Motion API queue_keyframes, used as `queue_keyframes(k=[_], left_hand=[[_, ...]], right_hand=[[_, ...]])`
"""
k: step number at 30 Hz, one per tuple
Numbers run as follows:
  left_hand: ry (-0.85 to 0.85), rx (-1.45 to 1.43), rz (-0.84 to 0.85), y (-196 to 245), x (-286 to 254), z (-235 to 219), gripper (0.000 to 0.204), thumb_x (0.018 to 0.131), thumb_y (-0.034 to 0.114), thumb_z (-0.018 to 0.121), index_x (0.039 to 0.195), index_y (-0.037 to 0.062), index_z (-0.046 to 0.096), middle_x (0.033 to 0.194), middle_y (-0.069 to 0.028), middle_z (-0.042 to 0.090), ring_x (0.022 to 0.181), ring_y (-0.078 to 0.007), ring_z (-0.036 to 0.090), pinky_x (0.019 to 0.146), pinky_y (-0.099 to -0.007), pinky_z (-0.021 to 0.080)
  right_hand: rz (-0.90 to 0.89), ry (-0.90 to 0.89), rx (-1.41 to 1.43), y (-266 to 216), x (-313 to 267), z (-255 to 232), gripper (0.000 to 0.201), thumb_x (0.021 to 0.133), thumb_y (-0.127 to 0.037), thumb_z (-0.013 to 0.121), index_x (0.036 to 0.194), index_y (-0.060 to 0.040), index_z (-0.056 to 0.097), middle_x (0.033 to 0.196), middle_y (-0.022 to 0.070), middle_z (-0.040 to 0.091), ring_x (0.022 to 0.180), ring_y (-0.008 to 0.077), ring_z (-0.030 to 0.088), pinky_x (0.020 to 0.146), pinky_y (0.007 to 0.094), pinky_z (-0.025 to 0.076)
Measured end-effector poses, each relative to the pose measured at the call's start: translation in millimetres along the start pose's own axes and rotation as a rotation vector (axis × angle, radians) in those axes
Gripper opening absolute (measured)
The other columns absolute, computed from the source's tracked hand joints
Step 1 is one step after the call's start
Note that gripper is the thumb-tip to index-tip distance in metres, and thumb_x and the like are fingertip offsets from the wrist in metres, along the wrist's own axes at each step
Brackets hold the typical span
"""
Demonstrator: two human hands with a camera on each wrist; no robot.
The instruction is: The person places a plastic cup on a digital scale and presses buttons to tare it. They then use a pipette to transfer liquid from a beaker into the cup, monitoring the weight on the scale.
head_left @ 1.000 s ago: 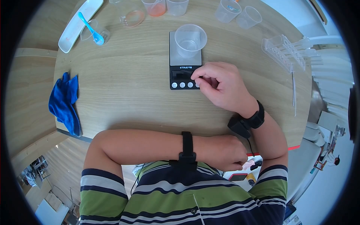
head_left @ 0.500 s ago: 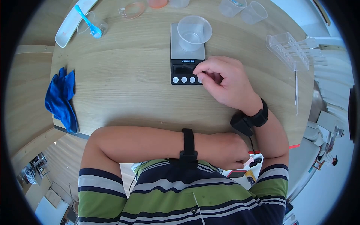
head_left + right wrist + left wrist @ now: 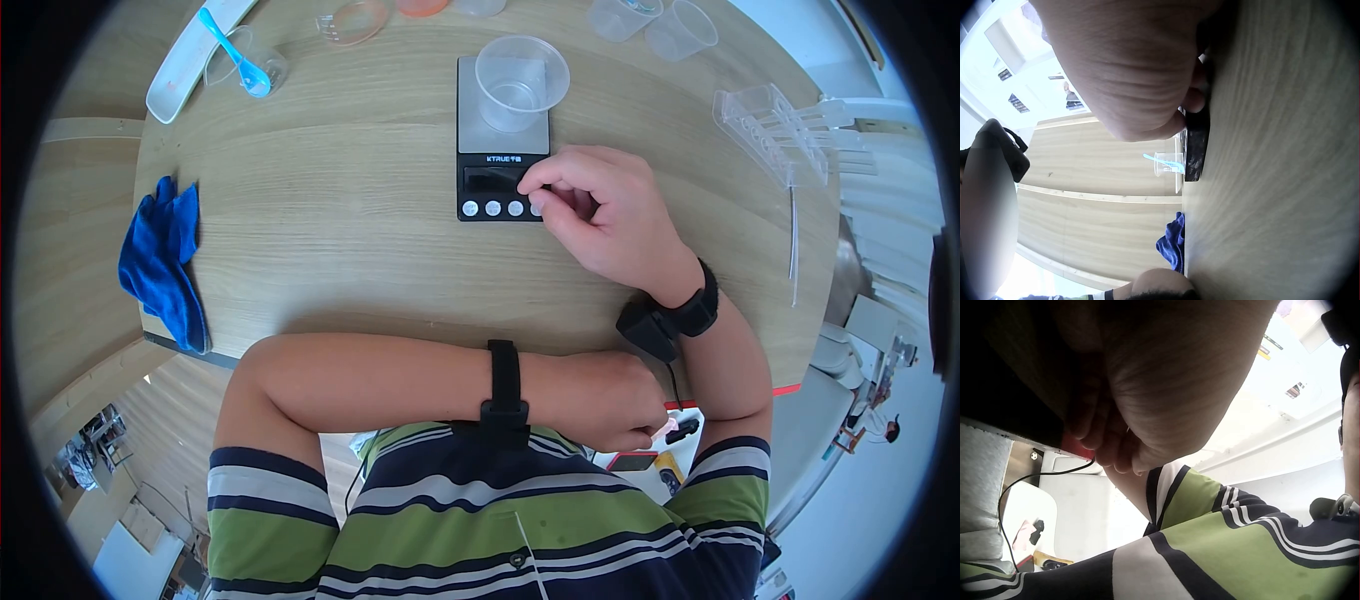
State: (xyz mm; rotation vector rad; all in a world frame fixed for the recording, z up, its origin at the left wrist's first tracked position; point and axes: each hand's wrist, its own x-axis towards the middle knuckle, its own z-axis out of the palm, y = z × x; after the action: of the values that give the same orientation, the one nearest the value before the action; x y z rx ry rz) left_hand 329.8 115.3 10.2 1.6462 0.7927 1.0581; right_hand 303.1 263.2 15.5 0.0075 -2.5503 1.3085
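A black digital scale (image 3: 480, 160) with a silver plate lies on the table, and a clear plastic cup (image 3: 512, 110) stands upright on it. My right hand (image 3: 610, 215) rests at the scale's front right corner, its index finger and thumb over the end of the display and the rightmost button. Those fingers bend loosely and hold nothing; in the right wrist view they reach the scale's side (image 3: 1195, 147). My left hand (image 3: 620, 400) lies at the table's near edge, forearm across my body. In the left wrist view its fingers (image 3: 1110, 440) hang loosely curled with nothing in them.
A blue cloth (image 3: 160, 265) lies at the left. Farther back are a white tray (image 3: 175, 85), a clear beaker with a blue spoon (image 3: 240, 60) in it, and several plastic cups (image 3: 680, 30). A clear tube rack (image 3: 770, 130) and a thin rod (image 3: 794, 250) are at the right.
The head view has shifted slightly, so the table items appear higher in it. Both hands keep their places, the right one at the scale's corner and the left at the table edge.
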Motion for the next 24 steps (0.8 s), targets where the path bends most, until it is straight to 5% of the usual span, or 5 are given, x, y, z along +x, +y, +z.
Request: queue_keyframes(k=[24], left_hand=[[0.008, -0.002, 0.012, -1.7, -0.1, 1.3, 0.022, 0.096, 0.016, 0.072, 0.085, -0.0031, 0.073, 0.083, -0.0216, 0.071, 0.079, -0.0422, 0.070, 0.074, -0.0522, 0.055]], right_hand=[[0.006, 0.000, -0.002, -1.2, 0.0, -0.4, 0.012, 0.090, -0.001, 0.078, 0.100, -0.0088, 0.077, 0.075, 0.0054, 0.069, 0.060, 0.0185, 0.061, 0.056, 0.0346, 0.047]])
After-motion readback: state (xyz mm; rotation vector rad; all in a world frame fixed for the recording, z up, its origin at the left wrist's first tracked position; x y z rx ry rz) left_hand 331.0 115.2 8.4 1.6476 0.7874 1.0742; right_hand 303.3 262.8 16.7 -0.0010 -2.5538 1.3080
